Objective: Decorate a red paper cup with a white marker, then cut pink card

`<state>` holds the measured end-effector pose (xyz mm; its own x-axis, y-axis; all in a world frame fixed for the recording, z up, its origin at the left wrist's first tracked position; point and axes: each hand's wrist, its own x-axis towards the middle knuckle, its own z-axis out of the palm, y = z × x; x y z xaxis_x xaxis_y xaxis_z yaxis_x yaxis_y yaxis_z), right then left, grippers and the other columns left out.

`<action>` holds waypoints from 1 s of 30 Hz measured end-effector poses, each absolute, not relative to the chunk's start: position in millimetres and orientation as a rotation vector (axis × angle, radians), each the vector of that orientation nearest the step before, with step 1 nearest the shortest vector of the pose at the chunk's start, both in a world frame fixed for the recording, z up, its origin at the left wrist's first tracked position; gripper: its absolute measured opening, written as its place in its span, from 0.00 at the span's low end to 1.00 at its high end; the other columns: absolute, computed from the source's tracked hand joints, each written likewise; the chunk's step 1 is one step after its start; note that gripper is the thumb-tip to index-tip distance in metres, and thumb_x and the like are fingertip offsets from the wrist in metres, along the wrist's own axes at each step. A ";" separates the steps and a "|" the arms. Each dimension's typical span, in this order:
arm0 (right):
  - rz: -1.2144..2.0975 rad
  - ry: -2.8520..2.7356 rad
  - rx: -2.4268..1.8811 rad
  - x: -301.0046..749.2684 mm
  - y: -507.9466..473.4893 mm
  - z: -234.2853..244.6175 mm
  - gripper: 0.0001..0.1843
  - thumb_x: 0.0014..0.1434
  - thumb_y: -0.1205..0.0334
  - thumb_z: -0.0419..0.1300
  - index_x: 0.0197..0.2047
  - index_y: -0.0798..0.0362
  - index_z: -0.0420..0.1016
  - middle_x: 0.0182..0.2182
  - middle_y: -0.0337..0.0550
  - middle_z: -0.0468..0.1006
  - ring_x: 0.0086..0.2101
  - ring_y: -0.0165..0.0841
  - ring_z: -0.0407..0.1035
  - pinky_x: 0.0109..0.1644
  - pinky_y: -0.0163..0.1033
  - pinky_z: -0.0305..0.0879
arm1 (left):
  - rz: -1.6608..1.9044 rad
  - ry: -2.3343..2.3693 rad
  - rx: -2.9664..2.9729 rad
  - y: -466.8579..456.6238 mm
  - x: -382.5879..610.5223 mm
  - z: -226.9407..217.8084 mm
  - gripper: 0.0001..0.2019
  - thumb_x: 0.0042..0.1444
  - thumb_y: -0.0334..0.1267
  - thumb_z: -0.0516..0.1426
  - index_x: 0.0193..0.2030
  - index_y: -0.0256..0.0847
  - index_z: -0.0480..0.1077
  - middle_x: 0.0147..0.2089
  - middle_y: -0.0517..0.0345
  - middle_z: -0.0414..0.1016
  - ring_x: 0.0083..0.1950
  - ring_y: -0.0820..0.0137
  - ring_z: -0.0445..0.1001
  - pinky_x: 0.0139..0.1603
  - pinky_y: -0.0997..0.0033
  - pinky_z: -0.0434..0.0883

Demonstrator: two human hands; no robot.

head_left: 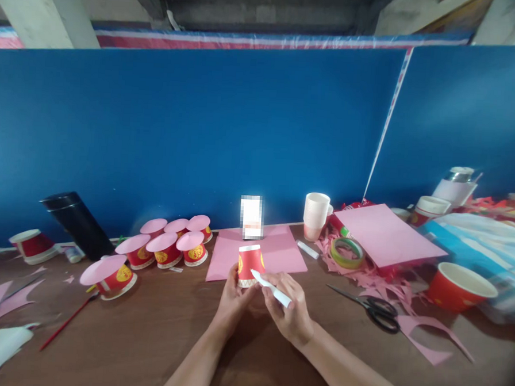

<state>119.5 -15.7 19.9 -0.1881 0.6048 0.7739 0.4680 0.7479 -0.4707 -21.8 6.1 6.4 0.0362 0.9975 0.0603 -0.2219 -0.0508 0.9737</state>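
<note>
My left hand [232,295] is closed around a red paper cup [246,261] with yellow round prints. The cup is upside down, its white base upward and its patterned rim low in my fingers. My right hand [291,310] grips a white pen [276,290], its tip at the cup's side; whether tip and cup touch I cannot tell. A white cap-like tube [307,249] lies on the table behind my right hand. Beyond the cup, a pink paper sheet [280,257] lies flat, with a blurred-out white object [251,218] standing at its back.
At left are several upturned red cups topped with pink paper discs [134,243], a black bottle [78,224] and a red brush [67,324]. Scissors [378,314], a tape roll [346,252], stacked white cups [317,213] and a red paper bowl [459,290] lie at right.
</note>
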 end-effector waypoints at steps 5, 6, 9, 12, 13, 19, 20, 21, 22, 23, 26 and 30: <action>0.151 -1.820 -0.832 119.6 -15.8 21.4 0.12 0.59 0.66 0.50 0.46 0.52 0.69 0.35 0.46 0.75 0.33 0.34 0.69 0.38 0.40 0.66 | 1.319 0.959 1.083 4.7 -19.8 6.9 0.40 0.40 0.42 0.64 0.59 0.40 0.50 0.52 0.44 0.69 0.48 0.58 0.71 0.44 0.64 0.70; 0.150 -1.815 -0.836 119.5 -15.7 21.4 0.13 0.60 0.66 0.50 0.46 0.52 0.69 0.34 0.46 0.75 0.33 0.34 0.69 0.38 0.40 0.66 | 1.317 0.962 1.079 4.2 -19.4 7.6 0.40 0.40 0.42 0.64 0.59 0.40 0.50 0.52 0.44 0.69 0.49 0.58 0.71 0.44 0.64 0.70; 0.151 -1.806 -0.843 119.3 -15.2 21.2 0.13 0.60 0.67 0.50 0.46 0.52 0.69 0.34 0.46 0.75 0.33 0.34 0.68 0.38 0.40 0.66 | 1.290 0.987 1.083 3.0 -19.0 9.5 0.41 0.40 0.42 0.64 0.59 0.40 0.51 0.51 0.44 0.70 0.47 0.58 0.72 0.43 0.65 0.71; 0.164 -1.821 -0.838 119.3 -14.5 20.7 0.13 0.59 0.68 0.50 0.47 0.53 0.68 0.35 0.47 0.75 0.34 0.35 0.68 0.39 0.41 0.65 | 1.274 1.024 1.108 2.8 -19.6 9.8 0.39 0.40 0.43 0.64 0.59 0.39 0.53 0.48 0.46 0.72 0.45 0.60 0.73 0.41 0.66 0.71; 0.167 -1.826 -0.841 119.4 -14.2 20.4 0.14 0.59 0.68 0.50 0.47 0.53 0.68 0.35 0.47 0.75 0.34 0.35 0.68 0.39 0.41 0.65 | 1.275 1.034 1.115 2.9 -19.9 9.6 0.39 0.40 0.43 0.64 0.58 0.39 0.54 0.48 0.46 0.73 0.44 0.60 0.74 0.41 0.66 0.71; 0.166 -1.824 -0.854 120.3 -13.3 20.6 0.12 0.59 0.67 0.50 0.46 0.53 0.69 0.34 0.47 0.74 0.33 0.35 0.67 0.38 0.41 0.65 | 1.277 1.050 1.117 3.3 -21.0 9.2 0.39 0.40 0.43 0.64 0.58 0.39 0.54 0.48 0.46 0.73 0.44 0.60 0.74 0.43 0.64 0.70; 0.167 -1.819 -0.857 120.5 -13.4 21.0 0.12 0.59 0.67 0.50 0.46 0.53 0.69 0.33 0.46 0.74 0.33 0.35 0.67 0.38 0.41 0.65 | 1.278 1.043 1.119 3.1 -20.9 9.8 0.39 0.40 0.42 0.64 0.58 0.39 0.54 0.48 0.46 0.73 0.45 0.60 0.73 0.43 0.64 0.70; 0.168 -1.813 -0.859 120.7 -13.5 21.3 0.12 0.59 0.67 0.50 0.45 0.53 0.69 0.33 0.46 0.74 0.33 0.35 0.67 0.38 0.41 0.65 | 1.282 1.037 1.120 2.8 -20.7 10.5 0.39 0.40 0.42 0.64 0.58 0.39 0.54 0.48 0.46 0.73 0.45 0.60 0.73 0.44 0.64 0.70; 0.170 -1.808 -0.861 120.9 -13.5 21.5 0.12 0.59 0.67 0.50 0.45 0.53 0.69 0.34 0.46 0.74 0.33 0.35 0.67 0.38 0.41 0.65 | 1.290 1.035 1.119 2.4 -20.4 11.3 0.38 0.40 0.42 0.64 0.58 0.39 0.54 0.47 0.46 0.73 0.45 0.60 0.73 0.44 0.64 0.69; 0.171 -1.805 -0.862 121.2 -13.4 21.6 0.12 0.59 0.68 0.50 0.45 0.53 0.69 0.34 0.47 0.74 0.33 0.35 0.68 0.38 0.41 0.65 | 1.300 1.033 1.117 1.9 -20.1 12.3 0.38 0.40 0.42 0.64 0.58 0.39 0.54 0.47 0.47 0.73 0.45 0.60 0.73 0.45 0.64 0.69; 0.167 -1.804 -0.866 122.0 -12.4 20.8 0.12 0.60 0.67 0.49 0.46 0.53 0.68 0.35 0.47 0.74 0.34 0.35 0.68 0.39 0.41 0.64 | 1.322 1.021 1.107 0.1 -19.1 15.5 0.37 0.40 0.43 0.64 0.57 0.39 0.57 0.45 0.48 0.74 0.45 0.60 0.73 0.45 0.64 0.69; 0.144 -1.792 -0.881 122.6 -10.2 18.9 0.12 0.60 0.67 0.49 0.45 0.54 0.68 0.34 0.46 0.74 0.34 0.34 0.68 0.39 0.39 0.64 | 1.335 1.020 1.076 -1.7 -17.9 18.2 0.35 0.39 0.43 0.64 0.55 0.39 0.59 0.45 0.49 0.74 0.45 0.60 0.73 0.45 0.63 0.69</action>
